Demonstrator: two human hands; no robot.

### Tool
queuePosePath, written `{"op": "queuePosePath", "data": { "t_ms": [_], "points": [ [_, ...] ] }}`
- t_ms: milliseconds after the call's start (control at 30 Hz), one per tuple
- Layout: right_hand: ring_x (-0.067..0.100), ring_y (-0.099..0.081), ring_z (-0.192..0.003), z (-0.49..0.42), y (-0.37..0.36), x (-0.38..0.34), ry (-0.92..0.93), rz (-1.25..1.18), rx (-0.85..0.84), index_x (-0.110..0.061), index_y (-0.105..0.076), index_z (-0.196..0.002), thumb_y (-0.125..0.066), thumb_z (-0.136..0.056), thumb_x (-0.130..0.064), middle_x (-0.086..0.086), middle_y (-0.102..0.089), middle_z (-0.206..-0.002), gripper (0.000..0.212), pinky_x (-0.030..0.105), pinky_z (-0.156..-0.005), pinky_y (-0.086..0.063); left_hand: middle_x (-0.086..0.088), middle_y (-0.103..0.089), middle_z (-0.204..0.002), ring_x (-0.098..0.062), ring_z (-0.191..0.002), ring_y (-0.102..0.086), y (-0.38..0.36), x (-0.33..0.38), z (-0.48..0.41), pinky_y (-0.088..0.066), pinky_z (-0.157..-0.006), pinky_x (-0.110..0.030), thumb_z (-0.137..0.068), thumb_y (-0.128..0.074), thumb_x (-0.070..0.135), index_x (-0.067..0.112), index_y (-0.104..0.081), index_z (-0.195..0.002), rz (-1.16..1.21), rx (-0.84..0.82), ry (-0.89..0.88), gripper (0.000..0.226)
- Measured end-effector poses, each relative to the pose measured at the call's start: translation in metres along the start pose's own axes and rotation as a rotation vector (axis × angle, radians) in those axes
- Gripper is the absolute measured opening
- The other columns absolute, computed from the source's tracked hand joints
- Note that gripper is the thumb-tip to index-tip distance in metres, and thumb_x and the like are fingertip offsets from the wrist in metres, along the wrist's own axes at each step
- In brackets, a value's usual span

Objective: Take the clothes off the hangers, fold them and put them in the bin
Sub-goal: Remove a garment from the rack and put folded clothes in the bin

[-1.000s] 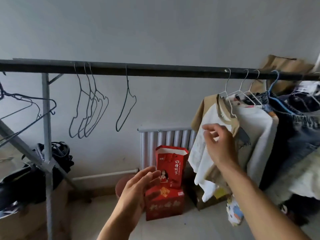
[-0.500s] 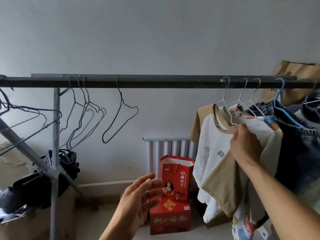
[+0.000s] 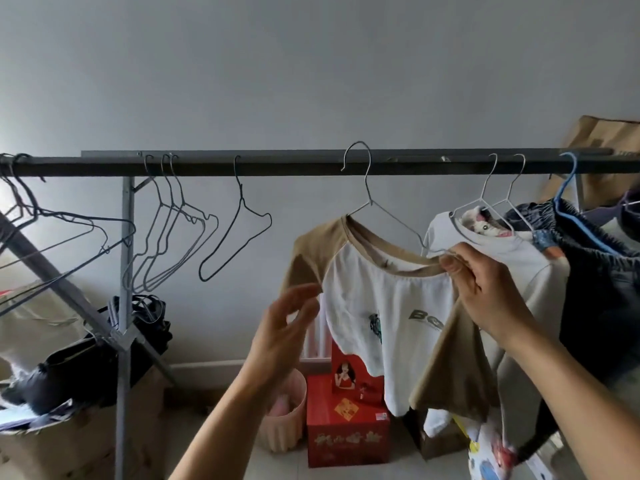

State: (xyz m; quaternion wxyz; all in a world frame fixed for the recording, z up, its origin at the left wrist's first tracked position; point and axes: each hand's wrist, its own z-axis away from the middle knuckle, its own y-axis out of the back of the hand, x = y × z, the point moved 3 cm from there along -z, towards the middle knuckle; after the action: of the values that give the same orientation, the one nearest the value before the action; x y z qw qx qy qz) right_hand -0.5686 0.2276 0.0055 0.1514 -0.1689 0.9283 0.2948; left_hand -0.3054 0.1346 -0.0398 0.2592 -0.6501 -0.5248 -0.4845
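Dark metal clothes rail [image 3: 311, 166] spans the view. White T-shirt with tan raglan sleeves [image 3: 388, 306] hangs on a thin silver wire hanger [image 3: 372, 202], whose hook top stands just above the rail. Red cardboard box [image 3: 346, 438] on the floor below, with a pale pink ribbed plastic bin [image 3: 289, 433] just beside it. Right hand [image 3: 485, 292]: thumb and fingers pinch the tan collar and hanger wire. Left hand [image 3: 284, 337]: fingers apart, holding nothing, near the other tan sleeve; contact unclear.

**Wire, cloth and card**

The rail [image 3: 311, 166] is dark, matt metal. The hanger [image 3: 370, 201] is thin, pale wire, and the T-shirt [image 3: 388, 306] on it is soft, matt cloth. The denim [image 3: 595, 271] looks coarse. The red box [image 3: 346, 441] is glossy card, and the pink tub [image 3: 289, 424] is ribbed plastic.
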Motion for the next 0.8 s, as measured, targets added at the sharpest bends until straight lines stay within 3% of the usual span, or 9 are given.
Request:
{"op": "queuePosePath", "data": {
  "t_ms": [67, 200, 300, 367, 400, 500, 600, 700, 800],
  "points": [
    [0.016, -0.049, -0.055, 0.005, -0.002, -0.006, 0.003, -0.031, -0.058, -0.012, -0.052, -0.081, -0.040, -0.095, -0.055, 0.004, -0.051, -0.057, 0.047, 0.023, -0.053, -0.040, 0.004, -0.060, -0.123, -0.012, -0.109, -0.059, 0.012, 0.011, -0.020, -0.046, -0.082, -0.011, -0.098, -0.055, 0.026, 0.030, -0.060, -0.114, -0.162, 0.078, -0.191, 0.018],
    [0.020, -0.055, -0.065, 0.011, -0.008, -0.026, 0.023, -0.167, -0.156, -0.008, -0.057, -0.083, -0.045, -0.097, -0.045, 0.008, -0.059, -0.066, 0.041, 0.030, -0.061, -0.044, -0.001, -0.051, -0.141, -0.015, -0.131, -0.046, 0.040, 0.025, -0.043, -0.035, -0.108, -0.032, -0.091, -0.041, 0.054, 0.020, -0.049, -0.139, -0.572, 0.061, -0.401, 0.059],
    [0.020, -0.055, -0.066, 0.013, -0.011, -0.041, 0.045, -0.235, -0.166, -0.008, -0.058, -0.081, -0.044, -0.092, -0.052, 0.010, -0.059, -0.067, 0.047, 0.029, -0.064, -0.044, 0.006, -0.069, -0.107, -0.010, -0.098, -0.063, 0.058, 0.028, -0.049, -0.049, -0.088, -0.033, -0.096, -0.049, 0.045, 0.024, -0.063, -0.119, -0.586, -0.058, -0.316, 0.034],
    [0.022, -0.054, -0.065, 0.015, -0.013, -0.049, 0.039, -0.287, -0.163, -0.007, -0.057, -0.079, -0.045, -0.089, -0.052, 0.012, -0.058, -0.065, 0.048, 0.025, -0.059, -0.043, 0.007, -0.058, -0.068, -0.009, -0.060, -0.051, 0.066, 0.030, -0.047, -0.042, -0.058, -0.028, -0.097, -0.051, 0.036, 0.012, -0.064, -0.086, -0.493, -0.141, -0.320, 0.029],
    [0.021, -0.053, -0.061, 0.015, -0.014, -0.053, 0.031, -0.303, -0.155, -0.005, -0.057, -0.078, -0.048, -0.091, -0.049, 0.012, -0.058, -0.063, 0.046, 0.022, -0.056, -0.041, 0.004, -0.050, -0.061, -0.008, -0.054, -0.042, 0.071, 0.030, -0.043, -0.036, -0.052, -0.025, -0.097, -0.052, 0.033, 0.008, -0.061, -0.078, -0.461, -0.150, -0.327, 0.033],
    [0.005, -0.050, -0.050, 0.016, -0.018, -0.058, -0.065, -0.419, -0.132, -0.007, -0.057, -0.077, -0.064, -0.087, -0.036, -0.001, -0.060, -0.054, 0.032, 0.011, -0.048, -0.037, -0.010, -0.048, -0.059, -0.008, -0.055, -0.040, 0.085, 0.027, -0.029, -0.032, -0.050, -0.023, -0.098, -0.052, 0.032, 0.004, -0.061, -0.075, -0.400, -0.117, -0.327, 0.036],
    [0.000, -0.065, -0.059, 0.017, -0.025, -0.061, -0.162, -0.570, -0.141, -0.008, -0.059, -0.083, -0.063, -0.076, -0.030, -0.010, -0.073, -0.066, 0.024, 0.010, -0.056, -0.049, 0.010, -0.048, -0.055, -0.003, -0.054, -0.041, 0.098, 0.020, -0.021, -0.033, -0.051, -0.020, -0.098, -0.052, 0.030, 0.019, -0.063, -0.071, -0.390, -0.073, -0.286, 0.031],
    [0.000, -0.068, -0.061, 0.020, -0.029, -0.064, -0.174, -0.596, -0.097, -0.005, -0.060, -0.082, -0.062, -0.078, -0.027, -0.011, -0.073, -0.065, 0.023, 0.009, -0.058, -0.049, 0.018, -0.052, -0.053, 0.001, -0.051, -0.044, 0.111, 0.017, -0.013, -0.033, -0.051, -0.012, -0.101, -0.052, 0.021, 0.033, -0.063, -0.064, -0.407, -0.030, -0.226, 0.041],
    [0.008, -0.060, -0.056, 0.022, -0.032, -0.063, -0.179, -0.559, 0.016, -0.001, -0.061, -0.079, -0.060, -0.084, -0.031, 0.003, -0.069, -0.064, 0.031, 0.012, -0.055, -0.044, 0.015, -0.057, -0.054, 0.002, -0.052, -0.047, 0.122, 0.014, -0.004, -0.036, -0.053, -0.015, -0.099, -0.054, 0.027, 0.035, -0.069, -0.065, -0.350, 0.053, -0.133, 0.038]
  ]
}}
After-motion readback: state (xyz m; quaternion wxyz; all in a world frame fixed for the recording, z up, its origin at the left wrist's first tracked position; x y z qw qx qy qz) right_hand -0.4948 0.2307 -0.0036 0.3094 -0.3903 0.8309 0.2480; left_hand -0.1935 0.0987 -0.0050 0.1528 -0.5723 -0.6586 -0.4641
